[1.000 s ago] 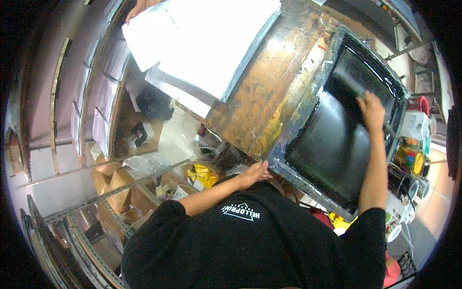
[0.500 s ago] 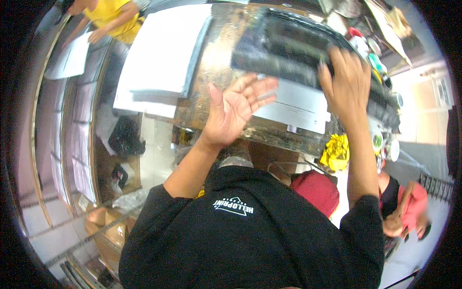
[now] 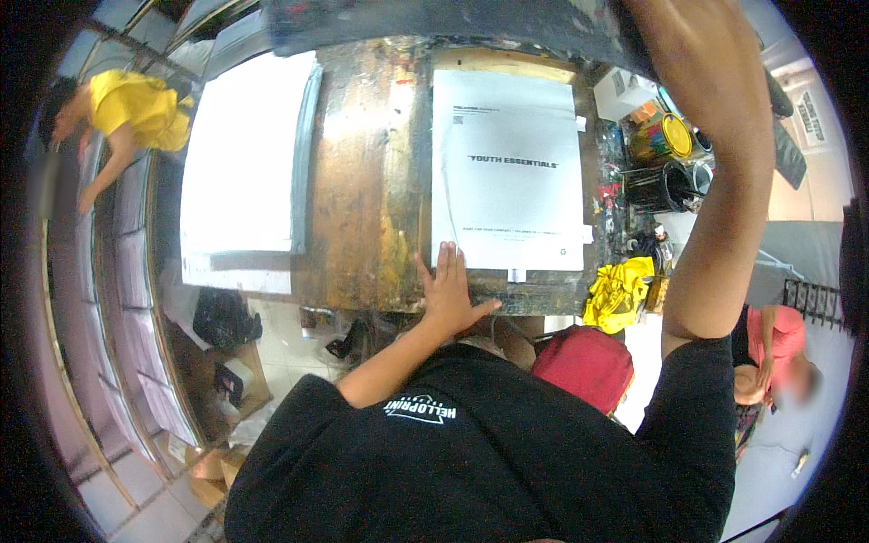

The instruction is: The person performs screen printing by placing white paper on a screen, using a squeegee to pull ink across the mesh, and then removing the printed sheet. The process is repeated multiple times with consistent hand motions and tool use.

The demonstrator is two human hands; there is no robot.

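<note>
My left hand [image 3: 451, 290] lies with fingers spread, its fingertips on the lower left edge of a white printed sheet [image 3: 507, 208]. The sheet lies on a stained wooden table [image 3: 371, 190] and carries dark lettering; a curved crease or lifted edge runs along its left side. At the top edge of the view, a dark flat screen-like frame [image 3: 434, 23] is raised beyond the sheet. My right hand [image 3: 701, 54] reaches up at the right end of this frame. Its fingers are cut off by the edge of the view, so its grip is hidden.
A stack of white sheets [image 3: 244, 172] lies at the table's left. Paint cans [image 3: 665, 136] and dark tubs [image 3: 659, 187] crowd the right side, near a yellow cloth [image 3: 618, 294]. A person in yellow [image 3: 136, 109] stands by racks at far left; another person [image 3: 769, 353] sits at right.
The dark frame has moved up and away, uncovering the white sheet. My left hand has come down onto the sheet's edge. My right hand has moved up and farther out.
</note>
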